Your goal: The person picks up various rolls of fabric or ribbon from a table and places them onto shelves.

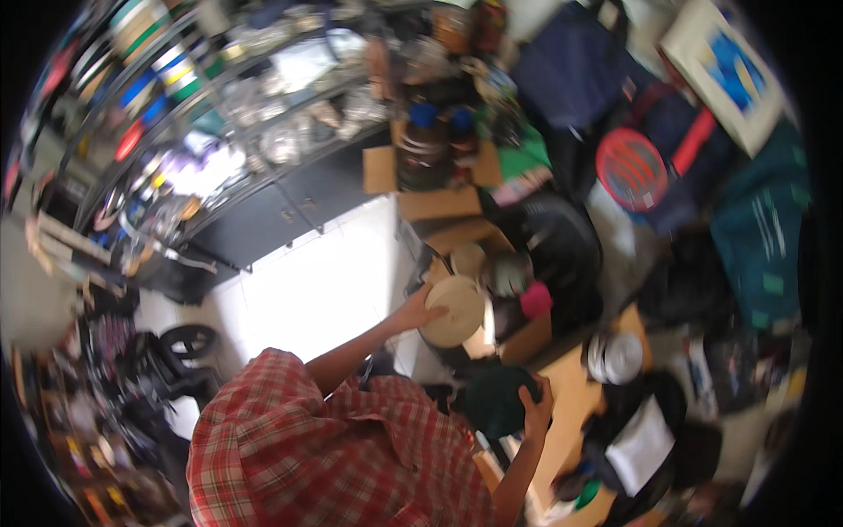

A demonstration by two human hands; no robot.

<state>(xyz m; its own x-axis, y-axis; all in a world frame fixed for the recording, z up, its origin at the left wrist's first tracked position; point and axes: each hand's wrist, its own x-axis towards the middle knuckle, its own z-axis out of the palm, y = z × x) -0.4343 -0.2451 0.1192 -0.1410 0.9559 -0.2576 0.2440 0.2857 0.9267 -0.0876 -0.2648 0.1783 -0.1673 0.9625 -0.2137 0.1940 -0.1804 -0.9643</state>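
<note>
Left hand (420, 310): fingers clamped on the left edge of a cream disc (455, 313), which was held at the near left side of an open cardboard box (529, 341). Right hand (535, 411): fingers clamped on the right side of a dark green rounded object (497, 402), held nearer the body, beside the wooden table (569, 413). A pink item (536, 300) sat in the box. Silvery round containers (615, 357) stood right of the box. Fine detail was blurred.

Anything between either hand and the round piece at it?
Nothing visible: the left hand is directly on the cream round piece, the right hand directly on the dark green one.
</note>
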